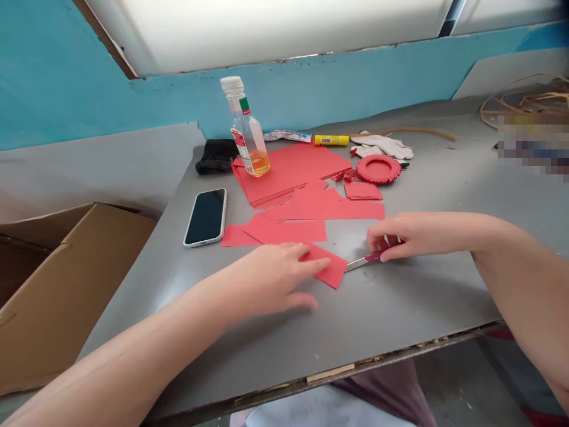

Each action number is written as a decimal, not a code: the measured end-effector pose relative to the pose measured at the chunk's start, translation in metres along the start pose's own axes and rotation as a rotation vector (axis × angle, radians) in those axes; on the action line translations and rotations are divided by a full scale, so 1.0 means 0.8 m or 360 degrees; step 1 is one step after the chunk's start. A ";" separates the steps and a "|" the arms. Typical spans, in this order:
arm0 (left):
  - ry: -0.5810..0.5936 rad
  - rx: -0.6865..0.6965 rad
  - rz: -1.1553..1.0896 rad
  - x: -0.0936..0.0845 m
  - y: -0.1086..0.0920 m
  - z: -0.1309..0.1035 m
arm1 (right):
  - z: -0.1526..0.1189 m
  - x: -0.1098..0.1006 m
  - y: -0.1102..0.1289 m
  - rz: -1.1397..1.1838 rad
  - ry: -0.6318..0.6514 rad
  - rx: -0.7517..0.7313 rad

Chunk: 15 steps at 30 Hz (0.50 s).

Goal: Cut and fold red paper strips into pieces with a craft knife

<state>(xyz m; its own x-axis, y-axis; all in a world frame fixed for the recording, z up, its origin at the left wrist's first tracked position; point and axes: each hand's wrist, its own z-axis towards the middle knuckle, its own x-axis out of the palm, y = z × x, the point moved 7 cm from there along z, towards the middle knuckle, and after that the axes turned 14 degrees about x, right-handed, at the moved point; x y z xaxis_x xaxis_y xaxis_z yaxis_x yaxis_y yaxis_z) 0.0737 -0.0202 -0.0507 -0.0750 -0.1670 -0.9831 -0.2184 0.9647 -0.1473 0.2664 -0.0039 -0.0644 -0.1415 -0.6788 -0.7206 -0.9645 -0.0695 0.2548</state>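
A red paper strip (332, 271) lies slanted on the grey table. My left hand (284, 276) rests over it with fingers spread. To the right, my right hand (391, 237) is closed round the dark red handle of a utility knife (362, 261); the knife's metal end points left and meets the strip's right end. Behind my hands are more red strips (306, 230), a large stack of red paper (297, 166), a small pile of red rectangles (363, 190) and a round red folded-paper ring (379, 169).
A phone (206, 217) lies left of the papers. A bottle (251, 139) stands on the red stack. Behind are a black item (216, 156), a yellow glue stick (331, 140) and white gloves (382, 146). A cardboard box (75, 284) is beside the table, left.
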 end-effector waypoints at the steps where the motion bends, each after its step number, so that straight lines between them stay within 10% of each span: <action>1: 0.0032 -0.0004 0.0014 0.004 -0.007 0.000 | 0.001 0.000 -0.001 -0.0007 -0.0004 0.0007; 15: -0.0095 0.0132 -0.0075 0.034 -0.026 -0.036 | -0.007 0.017 0.023 -0.0075 0.0014 -0.0140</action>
<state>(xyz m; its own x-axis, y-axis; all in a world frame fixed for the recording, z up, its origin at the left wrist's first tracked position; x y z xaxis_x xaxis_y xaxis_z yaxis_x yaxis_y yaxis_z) 0.0483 -0.0502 -0.0713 -0.0081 -0.2028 -0.9792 -0.1390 0.9699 -0.1998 0.2479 -0.0187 -0.0658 -0.0943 -0.6798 -0.7273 -0.9466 -0.1650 0.2769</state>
